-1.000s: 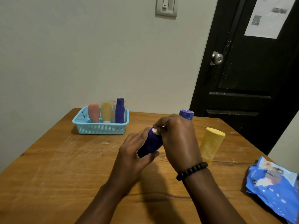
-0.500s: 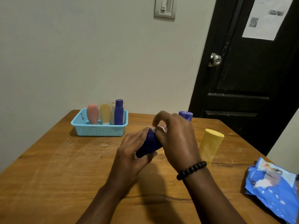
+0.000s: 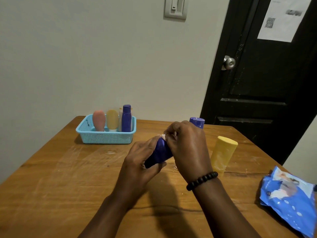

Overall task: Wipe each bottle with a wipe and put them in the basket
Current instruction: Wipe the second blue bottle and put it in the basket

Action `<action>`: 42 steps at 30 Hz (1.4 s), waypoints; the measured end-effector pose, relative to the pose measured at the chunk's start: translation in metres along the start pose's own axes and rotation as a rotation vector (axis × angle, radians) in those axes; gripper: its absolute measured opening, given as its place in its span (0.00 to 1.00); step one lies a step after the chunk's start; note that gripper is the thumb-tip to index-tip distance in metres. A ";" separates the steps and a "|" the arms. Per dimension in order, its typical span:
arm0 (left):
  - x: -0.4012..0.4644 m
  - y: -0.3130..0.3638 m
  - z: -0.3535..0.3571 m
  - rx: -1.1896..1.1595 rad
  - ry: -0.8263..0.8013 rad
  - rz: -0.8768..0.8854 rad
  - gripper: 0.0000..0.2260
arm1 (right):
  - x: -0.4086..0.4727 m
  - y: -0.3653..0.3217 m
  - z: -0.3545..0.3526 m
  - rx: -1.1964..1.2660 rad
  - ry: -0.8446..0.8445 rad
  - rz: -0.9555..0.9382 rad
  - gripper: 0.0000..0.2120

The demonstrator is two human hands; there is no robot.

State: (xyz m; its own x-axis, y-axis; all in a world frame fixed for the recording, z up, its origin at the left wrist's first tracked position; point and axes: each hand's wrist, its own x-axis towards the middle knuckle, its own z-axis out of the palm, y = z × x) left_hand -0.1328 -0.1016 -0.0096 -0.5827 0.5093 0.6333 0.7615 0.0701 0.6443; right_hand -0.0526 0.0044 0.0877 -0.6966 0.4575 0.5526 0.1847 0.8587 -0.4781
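Note:
My left hand [image 3: 139, 162] grips a dark blue bottle [image 3: 159, 152] held tilted above the table centre. My right hand [image 3: 187, 148] is closed over its upper end, pressing a small white wipe [image 3: 163, 135] against it; most of the wipe is hidden by my fingers. Behind my right hand stands another blue bottle [image 3: 197, 122], mostly hidden. A yellow bottle [image 3: 222, 154] stands to the right. The light blue basket [image 3: 104, 137] at the back left holds a pink bottle [image 3: 98, 120], a yellow bottle [image 3: 112, 120] and a blue bottle [image 3: 126, 118].
The wooden table [image 3: 60, 186] stands against a pale wall. A blue pack of wipes [image 3: 289, 200] lies at the table's right edge. A black door [image 3: 260, 83] with a metal knob is behind the table on the right.
My right hand has shifted slightly along the top of the blue bottle with the wipe. The left hand keeps its hold, and the camera view has dipped a little.

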 end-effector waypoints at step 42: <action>0.016 -0.006 -0.020 -0.531 -0.017 -0.537 0.32 | -0.029 0.045 0.020 0.807 0.308 0.538 0.06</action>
State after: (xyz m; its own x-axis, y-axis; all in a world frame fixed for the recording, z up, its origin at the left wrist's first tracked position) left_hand -0.1520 -0.1112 0.0054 -0.8273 0.5354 0.1702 0.1329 -0.1080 0.9852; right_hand -0.0376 0.0246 0.0367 -0.4291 0.8747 0.2254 -0.1808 0.1613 -0.9702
